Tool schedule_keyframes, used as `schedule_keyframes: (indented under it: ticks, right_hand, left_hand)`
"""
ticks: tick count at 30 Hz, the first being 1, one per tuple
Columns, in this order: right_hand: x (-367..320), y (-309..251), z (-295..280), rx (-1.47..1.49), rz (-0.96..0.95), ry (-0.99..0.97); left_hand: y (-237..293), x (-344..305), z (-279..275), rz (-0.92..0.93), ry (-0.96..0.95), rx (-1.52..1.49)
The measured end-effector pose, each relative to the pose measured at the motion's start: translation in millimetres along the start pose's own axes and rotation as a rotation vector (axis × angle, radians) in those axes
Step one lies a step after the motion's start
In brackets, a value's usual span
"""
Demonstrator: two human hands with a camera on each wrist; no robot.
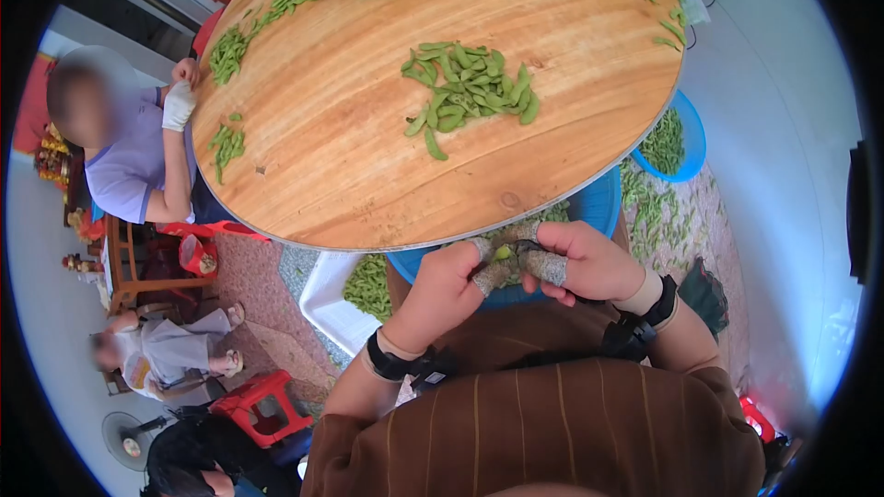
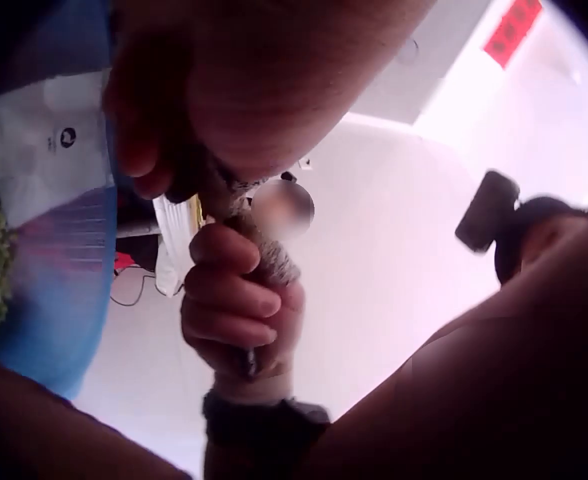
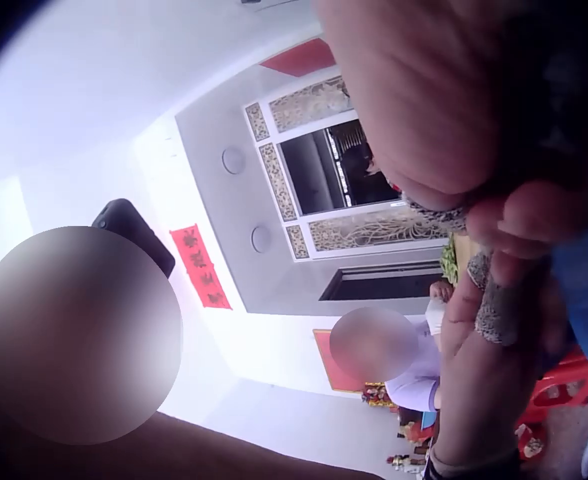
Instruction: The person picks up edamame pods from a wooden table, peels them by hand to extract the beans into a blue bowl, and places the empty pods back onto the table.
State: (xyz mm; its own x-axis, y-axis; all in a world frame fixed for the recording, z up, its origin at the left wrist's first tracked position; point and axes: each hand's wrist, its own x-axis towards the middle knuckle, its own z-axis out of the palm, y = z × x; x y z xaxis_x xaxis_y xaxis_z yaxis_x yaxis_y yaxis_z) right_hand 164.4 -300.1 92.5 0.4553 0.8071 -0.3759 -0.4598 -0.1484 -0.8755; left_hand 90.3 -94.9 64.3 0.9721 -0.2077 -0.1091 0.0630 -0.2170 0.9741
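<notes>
Over the near edge of the table, both hands meet around a green soybean pod [image 1: 503,251]. My left hand [image 1: 442,287] pinches the pod between thumb and finger, their tips wrapped in speckled grey tape. Facing it, my right hand [image 1: 594,262] has curled fingers, also taped, around a thin dark tool [image 1: 527,245] that meets the pod; its kind cannot be told. The curled fingers of the right hand [image 2: 236,300] show in the left wrist view. Beneath the hands, a blue tub [image 1: 603,202] holds more pods.
A heap of pods [image 1: 470,87] lies on the round wooden table [image 1: 341,156], with smaller piles near its rim. A white foam box [image 1: 322,299] of pods stands left of the tub, a blue basin [image 1: 692,143] to the right. A person [image 1: 138,152] sits at the left.
</notes>
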Motion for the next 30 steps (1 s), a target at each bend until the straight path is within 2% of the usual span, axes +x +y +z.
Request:
schedule_keyframes:
  ticks: [2,3,5,6,8,9,11,12,14,15,17,19,21,22,23,24,27,29,30]
  right_hand:
    - [-0.1,5.5,-0.9,0.001,-0.014,0.011]
    - [0.4,8.1,-1.2,-0.001,-0.025,0.021]
    - [0.0,10.5,-0.2,0.021,-0.020,0.027]
    - [-0.9,12.7,0.9,0.043,-0.013,0.037]
    - [-2.5,23.3,-1.4,0.112,-0.012,0.025]
    - [-3.3,29.9,-2.9,0.177,-0.011,0.012]
    - [-5.0,43.9,-4.6,0.174,0.003,-0.008]
    - [-5.2,48.0,-4.8,0.166,0.016,-0.030]
    - [-4.4,50.8,-3.8,0.098,0.024,0.044]
    - [-4.1,51.1,-3.4,0.029,0.031,0.118]
    - [-4.0,42.9,-2.7,-0.004,0.014,0.149]
    - [-0.7,39.5,-0.1,-0.034,-0.001,0.180]
    - [4.3,40.7,2.4,-0.168,-0.281,0.249]
    - [6.2,42.1,0.7,-0.169,-0.279,0.249]
    - [8.9,43.5,-1.8,-0.351,-0.297,0.273]
    - [10.6,43.9,-3.7,-0.533,-0.313,0.294]
    - [11.0,39.7,-6.4,-0.665,-0.262,0.267]
    - [10.6,42.4,-9.5,-0.718,-0.317,0.248]
    - [10.4,43.9,-10.5,-0.773,-0.373,0.227]
  left_hand:
    - [-3.0,-0.4,2.0,0.286,0.115,0.539]
    - [-1.6,-2.0,3.5,0.286,0.115,0.542]
    - [2.4,-6.0,6.0,-0.035,0.032,0.010]
    - [2.9,-6.8,5.4,-0.038,0.028,0.012]
    - [3.3,-7.4,3.5,-0.348,-0.078,-0.485]
    - [2.8,-7.5,2.4,-0.351,-0.080,-0.485]
    - [0.5,-7.4,0.3,-0.364,-0.163,-1.143]
    - [-2.3,-6.7,0.3,-0.366,-0.165,-1.142]
    - [-8.4,-5.7,1.6,-0.365,-0.042,-0.692]
    - [-8.1,-5.7,3.8,-0.365,-0.041,-0.693]
    - [-7.2,-5.5,9.4,-0.305,-0.043,-0.470]
    - [-10.4,-5.7,13.2,-0.291,-0.065,-0.425]
    - [-11.0,-6.1,14.8,-0.277,-0.086,-0.382]
    - [-9.1,-6.0,14.9,-0.283,-0.104,-0.302]
    - [-8.1,-5.6,14.7,-0.287,-0.120,-0.222]
    - [-8.5,-5.3,13.6,-0.289,-0.117,-0.225]
    - [-9.6,-5.9,7.5,-0.293,-0.212,-0.117]
    - [-8.4,-6.5,4.5,-0.420,-0.228,-0.428]
    - [-9.3,-7.0,3.6,-0.422,-0.231,-0.430]
